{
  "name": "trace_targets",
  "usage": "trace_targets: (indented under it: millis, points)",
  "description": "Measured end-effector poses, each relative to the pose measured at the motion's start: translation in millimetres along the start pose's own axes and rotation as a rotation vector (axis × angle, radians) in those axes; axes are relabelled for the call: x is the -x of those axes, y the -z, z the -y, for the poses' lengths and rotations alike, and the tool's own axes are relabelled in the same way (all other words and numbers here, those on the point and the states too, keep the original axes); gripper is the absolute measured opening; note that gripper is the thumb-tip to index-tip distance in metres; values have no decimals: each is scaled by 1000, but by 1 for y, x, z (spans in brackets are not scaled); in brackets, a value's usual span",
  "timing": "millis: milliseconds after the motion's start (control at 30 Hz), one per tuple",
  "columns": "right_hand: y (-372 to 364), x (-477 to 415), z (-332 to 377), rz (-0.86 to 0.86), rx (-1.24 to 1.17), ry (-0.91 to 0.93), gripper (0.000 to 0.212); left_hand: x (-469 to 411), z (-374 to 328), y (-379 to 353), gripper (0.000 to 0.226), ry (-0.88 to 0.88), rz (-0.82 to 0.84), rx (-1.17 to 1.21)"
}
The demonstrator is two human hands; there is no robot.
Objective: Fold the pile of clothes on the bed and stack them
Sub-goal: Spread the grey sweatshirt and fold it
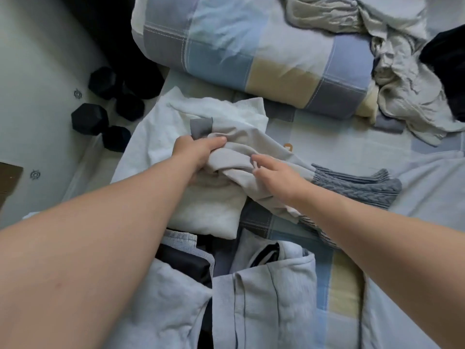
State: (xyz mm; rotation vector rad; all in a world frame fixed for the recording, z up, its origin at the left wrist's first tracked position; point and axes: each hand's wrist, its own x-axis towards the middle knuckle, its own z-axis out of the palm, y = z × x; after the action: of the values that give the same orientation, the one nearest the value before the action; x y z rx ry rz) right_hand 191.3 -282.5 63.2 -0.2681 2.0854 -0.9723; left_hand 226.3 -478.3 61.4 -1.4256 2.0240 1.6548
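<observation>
A light grey garment with darker knitted cuffs [251, 144] lies bunched across a folded white garment [208, 212] on the bed. My left hand [198, 154] grips the grey garment's left end, fingers curled round the cloth. My right hand [274, 176] rests on its middle, fingertips pinching a fold. The knitted cuffs [357, 185] trail off to the right. A rumpled pile of beige and grey clothes [392, 71] lies at the far right of the bed. Pale blue garments [264, 298] lie close below my arms.
A rolled checked duvet [251, 54] lies across the top of the bed. Black hexagonal dumbbells [100, 112] sit on the floor at the left. A dark garment [448, 61] shows at the right edge. The checked bedsheet [339, 144] shows between the clothes.
</observation>
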Motion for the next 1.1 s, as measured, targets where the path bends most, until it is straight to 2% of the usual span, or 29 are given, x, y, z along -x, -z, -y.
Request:
trace_targets:
  millis: [133, 200, 300, 367, 433, 500, 533, 633, 733, 867, 1000, 1100]
  points:
    - [33, 24, 20, -48, -341, -5, 33, 43, -38, -10, 42, -73, 160, 102]
    - [54, 45, 31, -34, -578, -20, 27, 73, -59, -27, 43, -72, 311, 183]
    - [96, 86, 31, -38, -890, -4, 52, 127, -86, -65, 45, -105, 488, 187]
    - [129, 118, 22, -55, -1062, 50, 67, 166, -100, -96, 56, -116, 549, 169]
    - [166, 151, 0, -70, -1192, 47, 80, 204, -107, -136, 51, -168, 575, 173]
    - [202, 185, -30, -59, -1256, 33, 85, 239, -106, -183, 28, -239, 606, 181]
    - [221, 202, -47, -61, -1282, 39, 85, 256, -105, -209, 26, -271, 625, 198]
    - [272, 248, -108, -128, -1347, 15, 80, 306, -96, -298, 29, -254, 733, 295]
    - [319, 288, -175, -223, -1396, -28, 89, 352, -85, -391, 34, -151, 834, 340]
    - [377, 336, -262, -313, -1410, -55, 95, 408, -75, -495, 37, -120, 884, 342]
    - [423, 368, -328, -394, -1406, -104, 92, 450, -68, -571, 40, -62, 898, 300]
    - [440, 384, -361, -427, -1404, -130, 85, 472, -67, -603, 29, -33, 873, 213]
